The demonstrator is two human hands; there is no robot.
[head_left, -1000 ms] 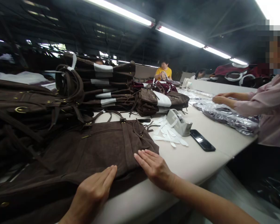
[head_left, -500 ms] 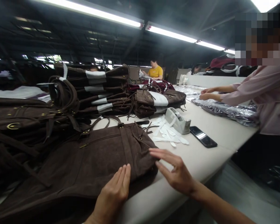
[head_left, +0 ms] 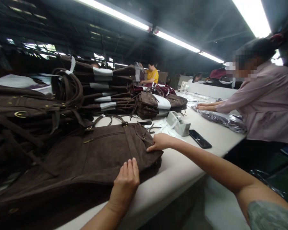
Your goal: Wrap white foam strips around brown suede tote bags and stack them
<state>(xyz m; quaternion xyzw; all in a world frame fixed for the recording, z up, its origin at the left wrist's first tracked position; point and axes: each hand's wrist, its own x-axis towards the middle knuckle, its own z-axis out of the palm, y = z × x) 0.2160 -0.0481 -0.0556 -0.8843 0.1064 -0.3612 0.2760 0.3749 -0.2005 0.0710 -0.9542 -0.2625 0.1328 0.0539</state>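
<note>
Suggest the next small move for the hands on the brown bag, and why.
Probably the right hand should pinch the side edge of the brown bag and draw it flat, with the left hand pressing down. The left hand lies flat near the bag's front edge; the right hand curls at the side edge, where the material looks gathered.

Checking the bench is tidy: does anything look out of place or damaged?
Nothing looks damaged. The brown bag lies flat under the left hand, right hand at its edge. Only the white strips lie scattered loosely beside the tape dispenser.
</note>
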